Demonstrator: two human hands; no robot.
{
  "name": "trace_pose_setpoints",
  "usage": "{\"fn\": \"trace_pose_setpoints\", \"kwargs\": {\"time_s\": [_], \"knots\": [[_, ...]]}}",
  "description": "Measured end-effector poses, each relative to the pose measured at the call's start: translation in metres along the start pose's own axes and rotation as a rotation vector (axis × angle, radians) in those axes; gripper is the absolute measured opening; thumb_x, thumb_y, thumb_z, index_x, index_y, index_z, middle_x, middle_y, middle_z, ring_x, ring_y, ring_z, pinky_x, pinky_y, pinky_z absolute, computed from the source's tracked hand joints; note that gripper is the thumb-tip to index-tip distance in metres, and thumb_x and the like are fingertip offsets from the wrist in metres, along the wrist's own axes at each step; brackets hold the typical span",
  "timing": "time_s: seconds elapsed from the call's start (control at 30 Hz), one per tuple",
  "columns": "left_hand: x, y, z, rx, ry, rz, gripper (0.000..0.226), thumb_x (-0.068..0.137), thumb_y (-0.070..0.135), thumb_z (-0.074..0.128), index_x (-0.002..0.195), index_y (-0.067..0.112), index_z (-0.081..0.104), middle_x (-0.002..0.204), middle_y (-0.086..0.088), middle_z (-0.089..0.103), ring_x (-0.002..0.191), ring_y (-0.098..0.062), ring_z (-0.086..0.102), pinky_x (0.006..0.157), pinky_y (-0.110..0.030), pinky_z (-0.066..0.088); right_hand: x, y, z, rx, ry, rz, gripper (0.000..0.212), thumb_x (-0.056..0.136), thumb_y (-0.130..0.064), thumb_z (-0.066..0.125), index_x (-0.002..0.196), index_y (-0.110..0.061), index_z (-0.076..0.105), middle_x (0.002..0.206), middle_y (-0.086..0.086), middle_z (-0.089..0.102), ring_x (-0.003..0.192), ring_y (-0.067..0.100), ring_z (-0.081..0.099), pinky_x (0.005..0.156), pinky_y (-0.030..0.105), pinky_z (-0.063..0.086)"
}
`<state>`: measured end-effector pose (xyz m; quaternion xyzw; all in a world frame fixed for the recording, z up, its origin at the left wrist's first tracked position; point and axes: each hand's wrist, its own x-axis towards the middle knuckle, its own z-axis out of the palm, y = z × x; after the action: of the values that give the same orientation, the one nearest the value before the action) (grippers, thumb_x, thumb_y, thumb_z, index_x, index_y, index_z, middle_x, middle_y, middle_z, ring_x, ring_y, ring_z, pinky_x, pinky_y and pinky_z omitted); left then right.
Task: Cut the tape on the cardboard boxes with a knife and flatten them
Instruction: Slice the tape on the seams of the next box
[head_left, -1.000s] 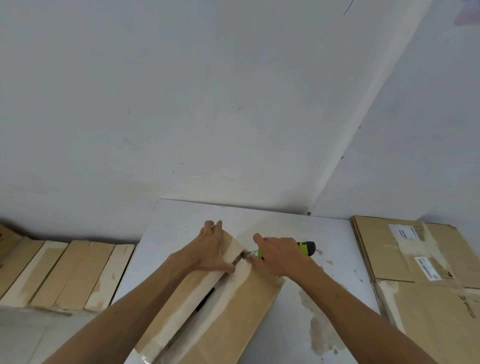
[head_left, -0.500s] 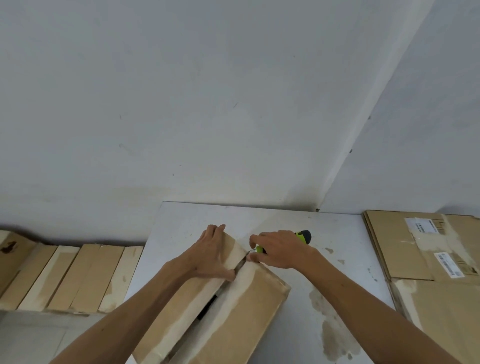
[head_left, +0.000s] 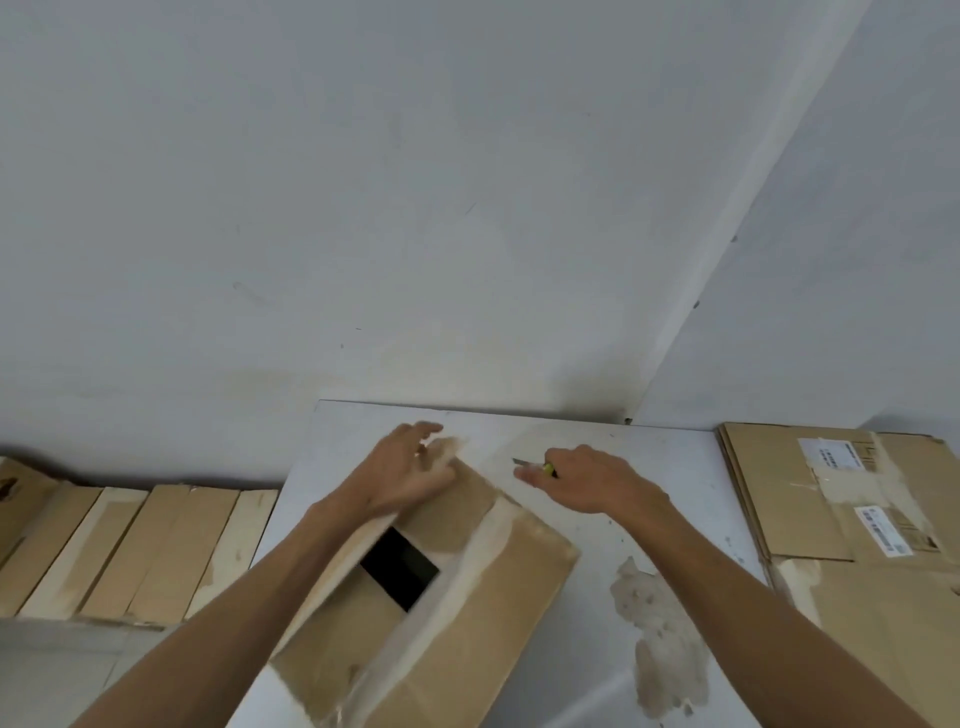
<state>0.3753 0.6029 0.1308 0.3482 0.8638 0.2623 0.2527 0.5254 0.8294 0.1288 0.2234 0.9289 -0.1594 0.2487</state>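
Brown corrugated cardboard box sits at the white table's six o'clock, its taped seam parted over a dark gap. The left hand, fingers loosely spread, presses the far flap; the right hand grips a green-handled knife, blade bared toward ten o'clock. A slip could likely nick the left fingers.

Left hand blurred, fingers spread forward, right hand curled, both forearms extended
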Motion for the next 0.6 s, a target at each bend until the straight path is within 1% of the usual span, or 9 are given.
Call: {"fn": "trace_pose_setpoints", "kwargs": {"time_s": [0.1,0.17,0.23,0.3,0.33,0.4,0.47,0.53,0.6], "knots": [[0.005,0.002,-0.026,-0.040,0.210,0.015,0.067,0.073,0.061,0.066,0.131,0.028,0.062,0.119,0.008,0.065,0.089,-0.004,0.069,0.080,-0.028,0.054,-0.010,-0.022,0.016,-0.031,-0.049,0.062,0.086,0.081,-0.089,0.048,0.128,-0.017,0.046,0.120,0.009,0.059,0.110,0.028,0.062,0.082,0.039,0.046],[0.009,-0.003,-0.044,0.005,0.356,0.014,0.037,0.085,0.044,0.069,0.120,0.033,0.063,0.105,0.013,0.069,0.082,-0.005,0.069,0.073,-0.031,0.056,-0.016,-0.031,0.028,-0.019,-0.045,0.125,0.100,0.072,-0.087,0.065,0.135,-0.014,0.039,0.126,0.007,0.060,0.114,0.028,0.063,0.085,0.039,0.047],[0.011,-0.016,-0.061,0.217,0.456,-0.004,0.031,0.093,0.024,0.064,0.123,0.031,0.059,0.109,0.006,0.067,0.090,-0.018,0.068,0.072,-0.035,0.053,-0.022,-0.034,0.041,0.012,-0.009,0.186,0.104,0.067,-0.081,0.075,0.134,-0.012,0.036,0.124,0.005,0.063,0.113,0.026,0.065,0.085,0.038,0.046],[0.005,-0.034,-0.069,0.525,0.489,-0.037,0.039,0.093,0.010,0.063,0.129,0.020,0.057,0.121,-0.008,0.059,0.107,-0.029,0.059,0.069,-0.042,0.051,-0.027,-0.035,0.050,0.047,0.036,0.235,0.105,0.067,-0.077,0.079,0.134,-0.009,0.035,0.125,0.004,0.062,0.114,0.026,0.066,0.082,0.036,0.044],[-0.001,-0.042,-0.066,0.633,0.497,-0.011,0.043,0.088,0.003,0.066,0.129,0.013,0.059,0.121,-0.014,0.056,0.110,-0.034,0.055,0.067,-0.043,0.050,-0.029,-0.036,0.051,0.059,0.057,0.256,0.105,0.069,-0.076,0.079,0.135,-0.008,0.035,0.127,0.004,0.061,0.115,0.025,0.065,0.081,0.035,0.043],[-0.020,-0.047,-0.047,0.775,0.460,0.158,0.042,0.074,-0.003,0.075,0.114,0.005,0.068,0.104,-0.016,0.061,0.093,-0.035,0.059,0.062,-0.041,0.050,-0.031,-0.039,0.049,0.055,0.105,0.283,0.100,0.073,-0.075,0.076,0.136,-0.006,0.039,0.128,0.004,0.060,0.116,0.025,0.065,0.080,0.033,0.042],[-0.043,-0.046,-0.021,0.754,0.346,0.269,0.021,0.071,0.008,0.080,0.086,0.015,0.067,0.086,-0.004,0.063,0.075,-0.025,0.061,0.057,-0.031,0.047,-0.033,-0.041,0.046,0.005,0.109,0.303,0.094,0.078,-0.077,0.070,0.136,-0.007,0.045,0.128,0.004,0.059,0.116,0.024,0.064,0.081,0.034,0.043],[-0.061,-0.047,0.002,0.620,0.154,0.200,0.008,0.084,0.027,0.069,0.082,0.027,0.061,0.084,0.010,0.061,0.076,-0.015,0.061,0.061,-0.026,0.044,-0.033,-0.042,0.046,-0.017,0.082,0.314,0.091,0.080,-0.080,0.064,0.136,-0.010,0.050,0.127,0.003,0.060,0.114,0.024,0.066,0.082,0.033,0.045],[-0.074,-0.049,0.019,0.408,-0.073,0.105,0.017,0.089,0.047,0.063,0.078,0.034,0.061,0.079,0.016,0.063,0.075,-0.005,0.061,0.063,-0.025,0.046,-0.032,-0.043,0.050,0.019,0.068,0.315,0.088,0.081,-0.079,0.064,0.135,-0.011,0.049,0.123,0.003,0.064,0.108,0.023,0.070,0.085,0.032,0.049]]}}
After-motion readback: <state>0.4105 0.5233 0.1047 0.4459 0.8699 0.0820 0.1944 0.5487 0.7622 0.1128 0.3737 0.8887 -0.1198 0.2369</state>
